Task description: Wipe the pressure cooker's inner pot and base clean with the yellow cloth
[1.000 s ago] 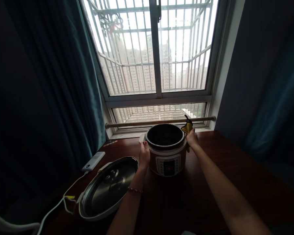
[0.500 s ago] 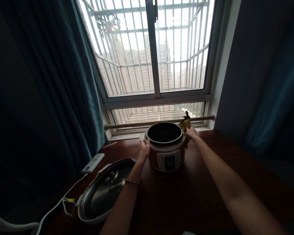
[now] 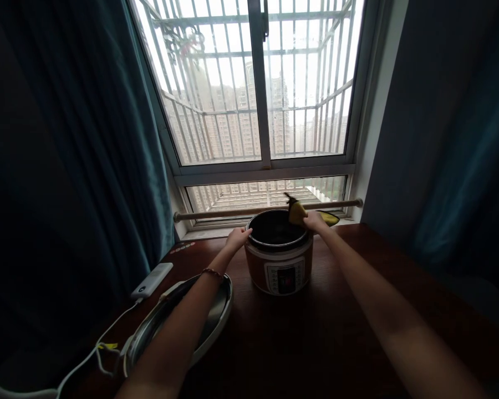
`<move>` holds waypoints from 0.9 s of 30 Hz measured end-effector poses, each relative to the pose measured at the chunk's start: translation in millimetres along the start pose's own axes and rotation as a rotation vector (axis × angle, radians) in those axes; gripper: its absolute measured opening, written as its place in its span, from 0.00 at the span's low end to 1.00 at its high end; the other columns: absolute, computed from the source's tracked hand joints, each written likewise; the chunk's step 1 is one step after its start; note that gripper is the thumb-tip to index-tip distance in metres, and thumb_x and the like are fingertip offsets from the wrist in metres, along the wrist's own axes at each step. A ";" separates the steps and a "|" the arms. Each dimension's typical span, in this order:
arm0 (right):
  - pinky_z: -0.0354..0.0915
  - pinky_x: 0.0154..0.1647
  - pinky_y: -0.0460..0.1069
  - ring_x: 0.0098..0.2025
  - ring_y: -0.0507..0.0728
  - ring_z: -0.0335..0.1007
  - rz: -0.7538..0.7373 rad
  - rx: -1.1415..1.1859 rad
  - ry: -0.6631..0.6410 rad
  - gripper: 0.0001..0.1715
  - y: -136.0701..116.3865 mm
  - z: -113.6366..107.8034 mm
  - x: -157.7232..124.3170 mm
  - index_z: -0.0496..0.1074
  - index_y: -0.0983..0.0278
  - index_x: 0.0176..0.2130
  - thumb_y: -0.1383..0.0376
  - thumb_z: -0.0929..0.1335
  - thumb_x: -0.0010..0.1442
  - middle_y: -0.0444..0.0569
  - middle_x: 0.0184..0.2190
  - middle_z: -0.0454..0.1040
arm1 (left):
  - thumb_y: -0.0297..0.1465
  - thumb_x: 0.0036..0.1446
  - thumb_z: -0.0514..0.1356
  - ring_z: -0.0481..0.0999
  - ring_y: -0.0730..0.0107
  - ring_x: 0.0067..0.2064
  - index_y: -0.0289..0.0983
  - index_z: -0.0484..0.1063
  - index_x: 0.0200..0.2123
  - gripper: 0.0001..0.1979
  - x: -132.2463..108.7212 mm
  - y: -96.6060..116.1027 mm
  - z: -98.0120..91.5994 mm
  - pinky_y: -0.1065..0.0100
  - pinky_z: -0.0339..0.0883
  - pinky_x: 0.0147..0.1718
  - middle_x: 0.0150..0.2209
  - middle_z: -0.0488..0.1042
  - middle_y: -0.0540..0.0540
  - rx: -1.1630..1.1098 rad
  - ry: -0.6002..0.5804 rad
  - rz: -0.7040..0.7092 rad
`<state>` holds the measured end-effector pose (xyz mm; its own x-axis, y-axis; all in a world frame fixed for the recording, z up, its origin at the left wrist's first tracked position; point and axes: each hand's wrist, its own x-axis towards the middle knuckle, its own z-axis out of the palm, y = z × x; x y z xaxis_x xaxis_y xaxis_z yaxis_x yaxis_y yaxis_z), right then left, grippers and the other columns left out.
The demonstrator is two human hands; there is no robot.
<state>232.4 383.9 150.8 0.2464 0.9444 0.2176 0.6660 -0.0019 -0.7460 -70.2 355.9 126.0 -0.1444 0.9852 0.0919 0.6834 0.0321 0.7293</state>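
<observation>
Your right hand (image 3: 315, 220) pinches a yellow cloth (image 3: 296, 214); the cooker (image 3: 256, 267) stands between both hands' fingertips. Your left hand (image 3: 236, 238) touches its left rim, though I cannot tell whether those fingers pinch it. Nearer you than them lies the lid (image 3: 218, 313).

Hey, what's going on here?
A person's right hand grips a dark-edged yellow cloth at the right rim of a round, open brown-and-white electric cooker. The left hand is at the rim's left side. A round pale-rimmed lid lies left of the cooker on the reddish-brown wooden table, partly hidden by the left forearm.
</observation>
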 end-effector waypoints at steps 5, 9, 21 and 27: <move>0.61 0.46 0.55 0.49 0.67 0.65 0.037 -0.239 -0.027 0.08 -8.0 19.3 -6.1 0.74 0.72 0.33 0.72 0.68 0.49 0.65 0.40 0.72 | 0.38 0.55 0.57 0.70 0.74 0.27 0.32 0.69 0.28 0.13 10.2 -3.0 2.3 0.70 0.65 0.27 0.25 0.70 0.50 -0.008 -0.105 -0.057; 0.63 0.44 0.55 0.44 0.65 0.68 0.014 -0.308 -0.069 0.09 -6.6 11.6 -0.3 0.73 0.72 0.33 0.71 0.68 0.47 0.61 0.37 0.73 | 0.36 0.58 0.55 0.72 0.70 0.38 0.33 0.68 0.42 0.14 11.6 -3.3 2.9 0.63 0.69 0.36 0.40 0.71 0.45 -0.041 -0.139 -0.096; 0.65 0.36 0.50 0.39 0.64 0.70 0.002 -0.250 0.055 0.11 -22.6 -4.7 7.3 0.72 0.71 0.33 0.68 0.68 0.47 0.60 0.35 0.73 | 0.37 0.55 0.57 0.68 0.76 0.26 0.31 0.69 0.31 0.12 -12.0 29.2 -16.4 0.72 0.64 0.25 0.27 0.70 0.50 -0.217 0.054 -0.024; 0.65 0.32 0.48 0.35 0.60 0.70 -0.012 -0.181 0.133 0.11 -59.1 -40.8 0.7 0.71 0.71 0.33 0.67 0.68 0.47 0.55 0.31 0.72 | 0.34 0.43 0.61 0.58 0.78 0.18 0.35 0.62 0.12 0.15 -22.4 54.1 -44.0 0.72 0.48 0.19 0.11 0.55 0.55 -0.317 0.180 0.074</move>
<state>221.9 371.3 220.7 0.3205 0.8930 0.3158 0.7821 -0.0614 -0.6201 -61.5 328.1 193.2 -0.2456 0.9368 0.2490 0.4448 -0.1193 0.8876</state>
